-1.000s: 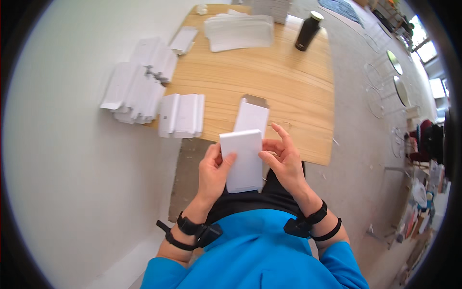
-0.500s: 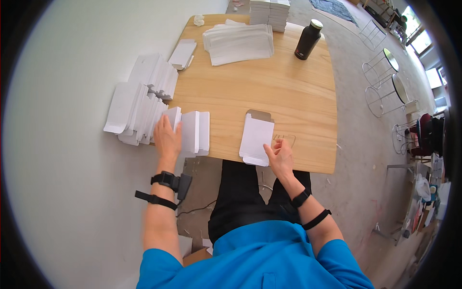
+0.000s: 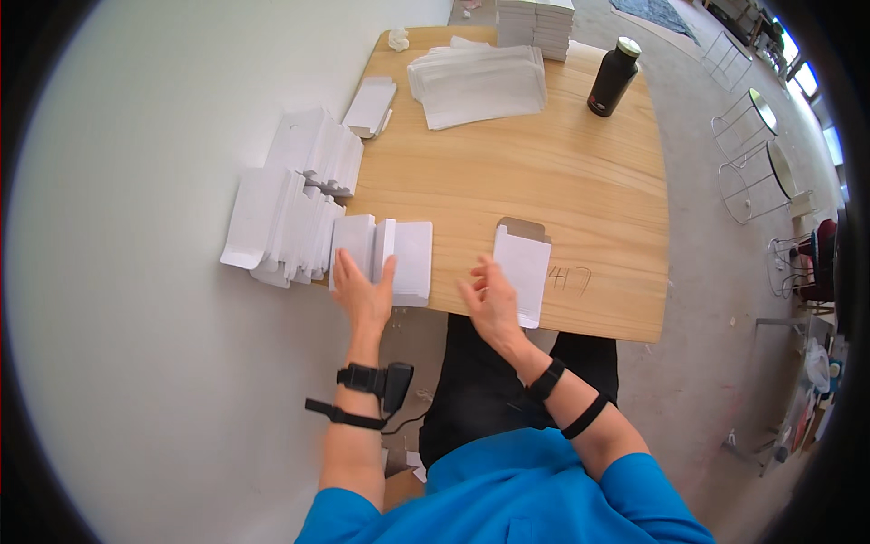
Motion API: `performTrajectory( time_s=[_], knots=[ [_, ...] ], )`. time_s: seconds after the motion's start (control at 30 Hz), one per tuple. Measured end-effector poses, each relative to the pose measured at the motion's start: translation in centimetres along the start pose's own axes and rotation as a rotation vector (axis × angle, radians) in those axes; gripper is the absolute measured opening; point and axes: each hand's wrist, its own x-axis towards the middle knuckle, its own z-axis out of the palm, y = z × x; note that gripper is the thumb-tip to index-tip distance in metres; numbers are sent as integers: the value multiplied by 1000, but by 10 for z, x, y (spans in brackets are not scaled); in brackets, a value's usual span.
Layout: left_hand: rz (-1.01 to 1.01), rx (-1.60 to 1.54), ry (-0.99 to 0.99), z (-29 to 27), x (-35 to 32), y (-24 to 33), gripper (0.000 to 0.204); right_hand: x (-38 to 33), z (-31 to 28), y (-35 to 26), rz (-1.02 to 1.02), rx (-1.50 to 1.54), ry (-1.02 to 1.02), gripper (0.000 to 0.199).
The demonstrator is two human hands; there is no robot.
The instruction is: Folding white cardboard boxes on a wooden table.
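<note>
Looking down from my remote feed at a light wooden table [image 3: 544, 172] against a white wall:

Left hand: the left hand [image 3: 362, 292] lies flat, fingers spread and released, on a short row of folded white cardboard boxes [image 3: 385, 256] at the table's near left edge.

Right hand: the right hand [image 3: 492, 299] rests open, fingers loose and grasping nothing, its side touching a flat white cardboard box blank [image 3: 523, 270] near the front edge.

Further stock: I see a larger leaning row of white boxes [image 3: 290, 204] by the wall, and a stack of clear plastic sleeves [image 3: 478, 83] at the far end.

Bottle: a black bottle [image 3: 612, 76] stands upright, well apart from both hands.
</note>
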Motion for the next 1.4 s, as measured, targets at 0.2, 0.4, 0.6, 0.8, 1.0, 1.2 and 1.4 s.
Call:
performTrajectory(
  time_s=[0.2,0.4,0.6,0.8,1.0,1.2,1.4],
  knots=[
    [-573,-704,214,-9,-20,-36,76,37,65,-1,133,-354,27,104],
    [-817,-1066,-37,-3,1,-44,70,54,101,-20,188,-391,64,120],
    [-711,-1074,100,16,16,-54,90,75,104,-17,460,26,-118,120],
    [-643,-1030,248,15,1,-18,96,59,137,-41,160,-260,281,123],
    [-532,-1197,179,24,-5,-34,75,77,123,-24,11,-193,355,105],
    [-552,-1318,132,16,-18,-35,61,73,85,7,70,150,265,82],
    [-641,-1345,146,15,-51,-45,60,70,117,-42,-86,300,42,66]
  ],
)
